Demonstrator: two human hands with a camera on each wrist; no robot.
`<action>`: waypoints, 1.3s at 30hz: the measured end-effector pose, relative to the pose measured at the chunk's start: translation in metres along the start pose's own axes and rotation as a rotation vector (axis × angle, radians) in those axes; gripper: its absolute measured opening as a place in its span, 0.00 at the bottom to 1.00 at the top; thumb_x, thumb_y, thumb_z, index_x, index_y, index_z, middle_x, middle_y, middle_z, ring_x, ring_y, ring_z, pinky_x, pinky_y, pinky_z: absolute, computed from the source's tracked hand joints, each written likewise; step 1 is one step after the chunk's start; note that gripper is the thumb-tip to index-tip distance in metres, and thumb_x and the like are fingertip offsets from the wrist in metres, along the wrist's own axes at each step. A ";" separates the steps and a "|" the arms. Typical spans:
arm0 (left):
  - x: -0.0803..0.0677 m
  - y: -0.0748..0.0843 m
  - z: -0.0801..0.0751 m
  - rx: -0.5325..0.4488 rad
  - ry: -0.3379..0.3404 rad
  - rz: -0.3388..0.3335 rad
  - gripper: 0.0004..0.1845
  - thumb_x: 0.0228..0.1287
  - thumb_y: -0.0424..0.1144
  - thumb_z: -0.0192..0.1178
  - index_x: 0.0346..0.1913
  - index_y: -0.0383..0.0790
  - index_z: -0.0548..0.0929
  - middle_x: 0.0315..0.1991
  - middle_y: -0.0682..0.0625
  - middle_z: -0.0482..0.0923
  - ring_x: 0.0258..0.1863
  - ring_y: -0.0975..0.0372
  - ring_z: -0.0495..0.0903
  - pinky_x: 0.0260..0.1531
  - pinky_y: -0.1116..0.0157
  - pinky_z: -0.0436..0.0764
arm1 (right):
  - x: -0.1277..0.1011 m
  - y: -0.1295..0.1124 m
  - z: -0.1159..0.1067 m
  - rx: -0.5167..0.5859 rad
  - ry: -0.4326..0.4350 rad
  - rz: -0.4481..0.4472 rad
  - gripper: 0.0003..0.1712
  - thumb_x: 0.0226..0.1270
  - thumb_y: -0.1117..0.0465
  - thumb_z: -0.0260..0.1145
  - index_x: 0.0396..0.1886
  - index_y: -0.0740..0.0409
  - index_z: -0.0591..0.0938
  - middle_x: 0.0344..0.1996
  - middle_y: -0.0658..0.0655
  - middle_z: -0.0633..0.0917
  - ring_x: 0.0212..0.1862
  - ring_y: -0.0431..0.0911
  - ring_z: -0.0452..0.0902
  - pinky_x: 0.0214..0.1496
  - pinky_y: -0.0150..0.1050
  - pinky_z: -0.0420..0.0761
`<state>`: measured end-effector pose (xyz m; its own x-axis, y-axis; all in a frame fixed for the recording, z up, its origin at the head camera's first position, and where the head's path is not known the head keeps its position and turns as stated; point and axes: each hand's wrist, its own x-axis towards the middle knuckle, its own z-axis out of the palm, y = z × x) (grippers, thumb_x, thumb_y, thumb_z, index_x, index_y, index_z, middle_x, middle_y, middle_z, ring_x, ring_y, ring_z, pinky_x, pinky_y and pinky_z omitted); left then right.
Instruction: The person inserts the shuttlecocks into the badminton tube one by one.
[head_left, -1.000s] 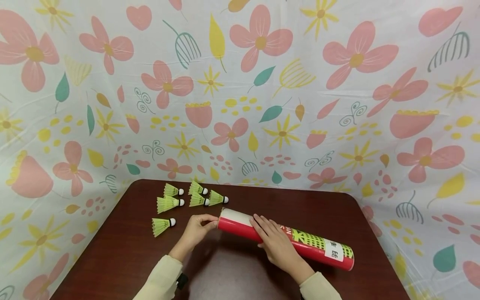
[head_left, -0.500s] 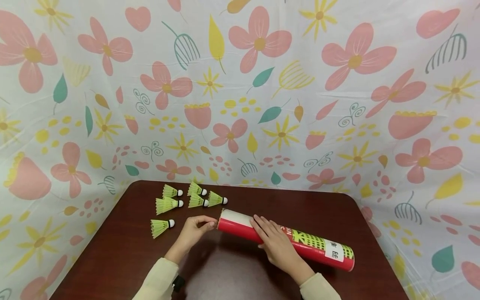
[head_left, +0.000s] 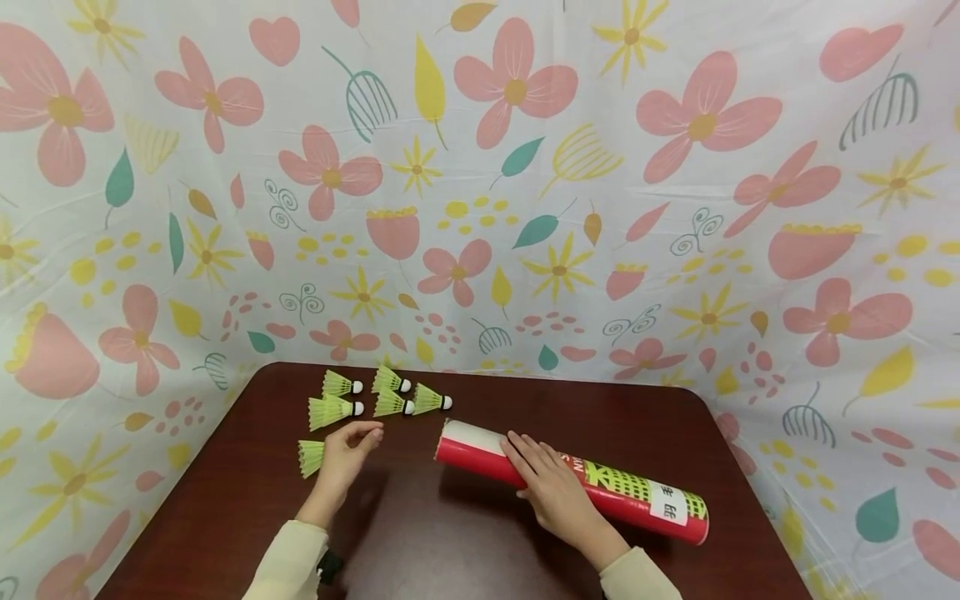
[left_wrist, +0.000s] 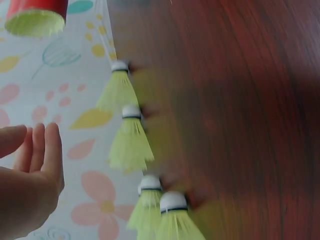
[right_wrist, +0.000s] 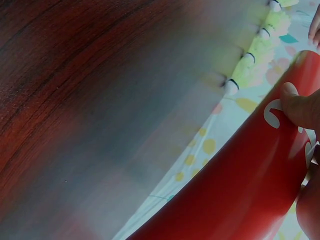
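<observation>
A red shuttlecock tube (head_left: 622, 493) lies on the dark wooden table (head_left: 465, 533), its open white-rimmed end (head_left: 450, 437) turned left. My right hand (head_left: 536, 475) lies over the tube near that end, with its thumb (right_wrist: 299, 107) pressed on the red wall (right_wrist: 235, 190). My left hand (head_left: 352, 442) hovers with straight fingers (left_wrist: 47, 150) over the nearest yellow-green shuttlecock (head_left: 310, 457) and hides its cork. I cannot tell whether it touches. Several more shuttlecocks (head_left: 390, 403) lie behind it, also seen in the left wrist view (left_wrist: 131, 142).
A flowered cloth (head_left: 480, 208) hangs as a wall behind and beside the table, close to its back edge. The shuttlecocks (right_wrist: 245, 70) lie at the table's back left. The tube's capped end (head_left: 703, 518) reaches toward the right edge.
My left hand has left the tube's open end and moved left to the nearest shuttlecock. The right hand and the tube have stayed put.
</observation>
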<state>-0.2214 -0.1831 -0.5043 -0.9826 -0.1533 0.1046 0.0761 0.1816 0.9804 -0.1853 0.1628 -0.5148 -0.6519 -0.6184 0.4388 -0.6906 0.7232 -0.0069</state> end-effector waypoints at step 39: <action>-0.008 -0.032 -0.081 0.453 0.288 -0.120 0.11 0.62 0.31 0.62 0.42 0.23 0.82 0.34 0.32 0.82 0.32 0.44 0.80 0.23 0.64 0.76 | 0.002 0.004 0.011 0.015 -0.016 0.011 0.53 0.51 0.60 0.76 0.75 0.56 0.59 0.71 0.59 0.65 0.69 0.53 0.62 0.66 0.53 0.66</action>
<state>-0.2028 -0.2662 -0.5233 -0.8891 -0.4466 0.1001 -0.1767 0.5366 0.8251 -0.1926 0.1611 -0.5238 -0.6640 -0.6156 0.4244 -0.6881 0.7252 -0.0248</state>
